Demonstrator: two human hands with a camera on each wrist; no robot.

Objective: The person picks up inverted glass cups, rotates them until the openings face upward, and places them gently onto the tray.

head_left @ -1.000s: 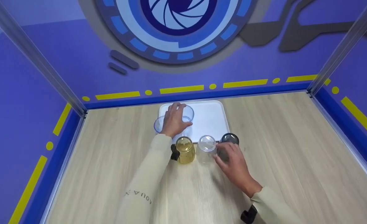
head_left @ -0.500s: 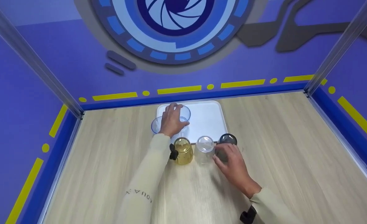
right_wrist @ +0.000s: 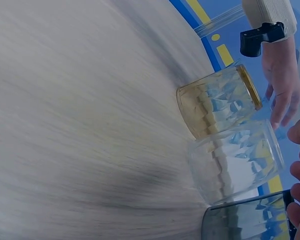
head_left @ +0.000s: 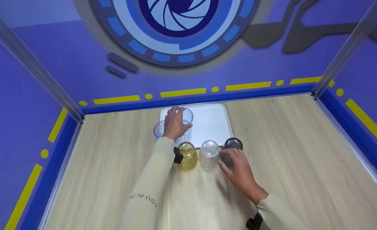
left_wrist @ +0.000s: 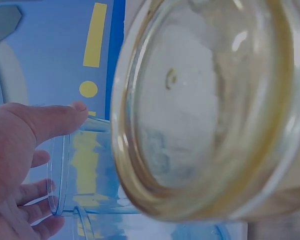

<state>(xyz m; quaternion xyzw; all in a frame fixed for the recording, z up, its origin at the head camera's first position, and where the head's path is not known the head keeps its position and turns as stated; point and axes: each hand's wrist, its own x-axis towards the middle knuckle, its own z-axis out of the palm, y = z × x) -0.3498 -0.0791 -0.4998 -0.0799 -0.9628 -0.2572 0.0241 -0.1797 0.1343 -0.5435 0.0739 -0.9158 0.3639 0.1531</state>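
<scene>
My left hand (head_left: 174, 125) is over the white tray (head_left: 212, 126), its thumb and fingers on opposite sides of the rim of a blue-tinted clear glass (head_left: 188, 115). In the left wrist view, the thumb lies along one side of this glass (left_wrist: 92, 170) and the fingertips bend round the other. Another blue-tinted glass (head_left: 157, 129) stands left of the hand. My right hand (head_left: 241, 169) hovers with loosely bent fingers at the near side of a dark grey glass (head_left: 233, 143), partly hiding it. No grip on that glass shows.
An amber glass (head_left: 187, 157) and a colourless glass (head_left: 209, 150) stand upside down beside the dark one, in a row along the tray's near edge. The amber glass is close to the left wrist. Blue-purple panels (head_left: 63, 64) wall the wooden table (head_left: 281, 143) at back and sides.
The head view has shifted slightly, so the whole scene sits a little further left. Both hands keep their places among the glasses.
</scene>
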